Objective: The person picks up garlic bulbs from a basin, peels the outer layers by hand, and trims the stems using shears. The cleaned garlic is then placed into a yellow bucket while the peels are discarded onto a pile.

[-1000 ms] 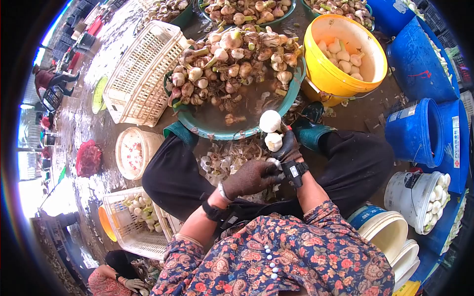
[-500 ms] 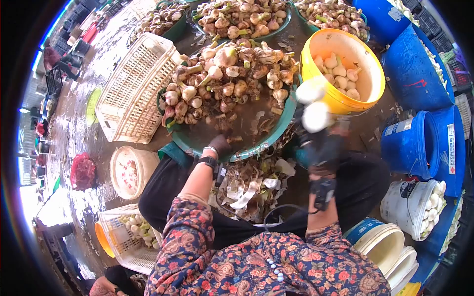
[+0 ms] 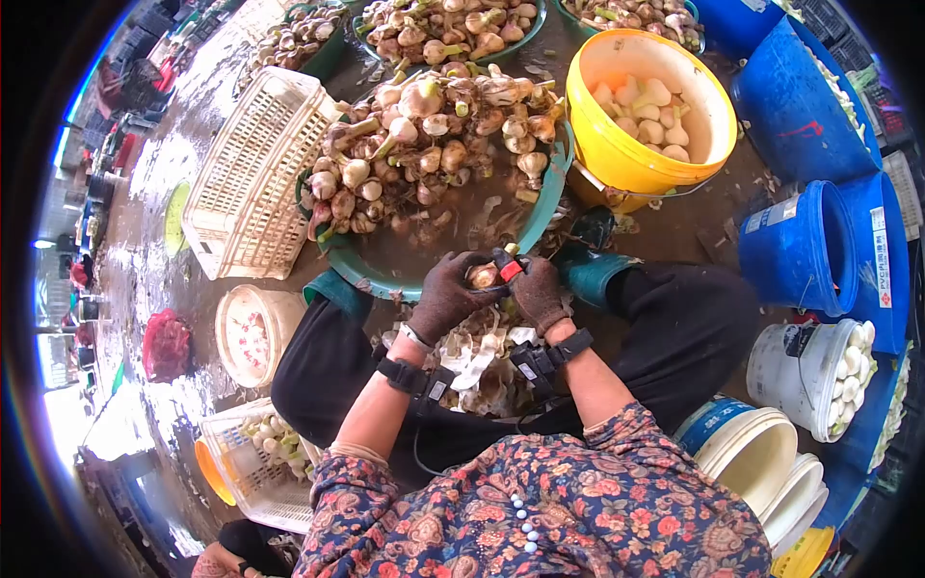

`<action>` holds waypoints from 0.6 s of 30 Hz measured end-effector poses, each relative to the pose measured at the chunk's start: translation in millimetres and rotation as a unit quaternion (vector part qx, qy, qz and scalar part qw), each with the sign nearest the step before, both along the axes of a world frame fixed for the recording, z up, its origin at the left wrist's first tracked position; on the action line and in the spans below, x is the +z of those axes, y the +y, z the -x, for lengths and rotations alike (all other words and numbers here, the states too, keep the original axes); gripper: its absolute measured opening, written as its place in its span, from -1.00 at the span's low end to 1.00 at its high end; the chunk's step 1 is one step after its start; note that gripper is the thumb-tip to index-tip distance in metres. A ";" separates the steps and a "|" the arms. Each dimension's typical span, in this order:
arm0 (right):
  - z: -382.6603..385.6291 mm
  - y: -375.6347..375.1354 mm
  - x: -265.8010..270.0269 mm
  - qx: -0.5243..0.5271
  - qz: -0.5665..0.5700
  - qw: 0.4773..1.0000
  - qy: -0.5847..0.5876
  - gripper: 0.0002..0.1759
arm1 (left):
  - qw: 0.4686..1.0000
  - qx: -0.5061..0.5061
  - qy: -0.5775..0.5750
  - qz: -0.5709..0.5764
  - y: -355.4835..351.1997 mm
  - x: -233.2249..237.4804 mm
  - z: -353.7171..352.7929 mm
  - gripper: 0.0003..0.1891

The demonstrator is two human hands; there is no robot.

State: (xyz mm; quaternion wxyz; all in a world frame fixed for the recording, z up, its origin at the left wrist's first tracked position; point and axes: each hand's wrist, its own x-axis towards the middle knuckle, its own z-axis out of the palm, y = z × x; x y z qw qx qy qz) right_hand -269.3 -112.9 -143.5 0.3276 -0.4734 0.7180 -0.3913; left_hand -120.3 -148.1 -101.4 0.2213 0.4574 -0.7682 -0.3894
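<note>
Over the near rim of a green basin [image 3: 376, 286], my gloved left hand [image 3: 445, 297] is closed around a garlic bulb [image 3: 483, 276]. My gloved right hand [image 3: 540, 297] meets it from the right, gripping a small red-and-black tool [image 3: 510, 271] against the bulb; its blade, if any, is hidden. Unpeeled garlic bulbs [image 3: 424, 154] with stems and roots are heaped in the basin's far part, above muddy scraps. Beneath my hands lies a pile of pale peelings [image 3: 472, 361] between my legs.
A yellow bucket [image 3: 626, 159] with peeled white bulbs stands beyond the basin to the right. At the left are a white plastic crate [image 3: 255, 173] and a pale bucket [image 3: 279, 323]. Blue tubs [image 3: 805, 116] and a white bucket of bulbs [image 3: 785, 376] line the right.
My right hand has come back from beside the yellow bucket, where white bulbs were blurred in the air. My left hand has lifted out of the basin with a bulb, and both hands now meet.
</note>
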 end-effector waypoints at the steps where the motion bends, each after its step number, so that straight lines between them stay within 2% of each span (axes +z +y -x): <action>1: 0.7 2.0 8.4 0.026 -0.021 0.999 0.041 -0.52 | 1.000 0.002 -0.002 0.003 2.5 1.3 -1.7 -0.52; 3: 0.7 8.9 19.4 0.052 -0.037 0.995 0.072 -0.53 | 0.995 -0.030 -0.049 0.078 6.8 0.9 -4.3 -0.51; 5: 1.7 14.0 22.6 0.081 -0.026 0.993 0.078 -0.57 | 0.995 -0.018 -0.045 0.082 10.7 0.6 -4.8 -0.51; 7: 4.9 17.5 15.3 0.102 -0.025 0.994 0.041 -0.62 | 0.995 -0.026 -0.035 0.088 9.2 1.2 -6.4 -0.54; 9: 4.7 18.2 11.1 0.109 -0.001 0.993 -0.048 -0.66 | 0.994 -0.039 -0.050 0.093 6.0 6.2 -10.8 -0.53; 10: 8.1 19.6 17.4 0.110 0.001 0.993 -0.048 -0.66 | 0.999 -0.032 0.013 -0.019 5.2 10.6 -13.0 -0.54; 11: 12.5 21.7 24.0 0.106 -0.045 0.961 -0.252 -0.67 | 0.988 -0.024 0.075 -0.129 3.8 15.5 -16.6 -0.54; 12: 12.8 22.1 32.6 0.098 -0.090 0.886 -0.444 -0.67 | 0.968 -0.024 0.099 -0.230 0.3 25.8 -21.4 -0.57; 13: 10.9 22.2 31.7 0.101 -0.088 0.885 -0.445 -0.67 | 0.969 -0.022 0.098 -0.227 1.1 27.1 -23.3 -0.57; 15: 7.7 23.1 25.1 0.093 -0.077 0.855 -0.505 -0.65 | 0.915 0.042 0.195 -0.351 5.5 25.9 -24.6 -0.58; 16: 2.5 21.7 24.5 0.054 -0.089 0.862 -0.495 -0.55 | 0.901 0.071 0.232 -0.360 10.5 17.9 -22.0 -0.60; 17: 1.7 20.8 24.2 0.056 -0.089 0.862 -0.496 -0.55 | 0.891 0.081 0.305 -0.327 16.1 6.0 -16.1 -0.57; 18: 1.0 20.0 30.2 0.046 -0.150 0.820 -0.550 -0.48 | 0.908 0.064 0.297 -0.289 23.2 9.2 -8.5 -0.56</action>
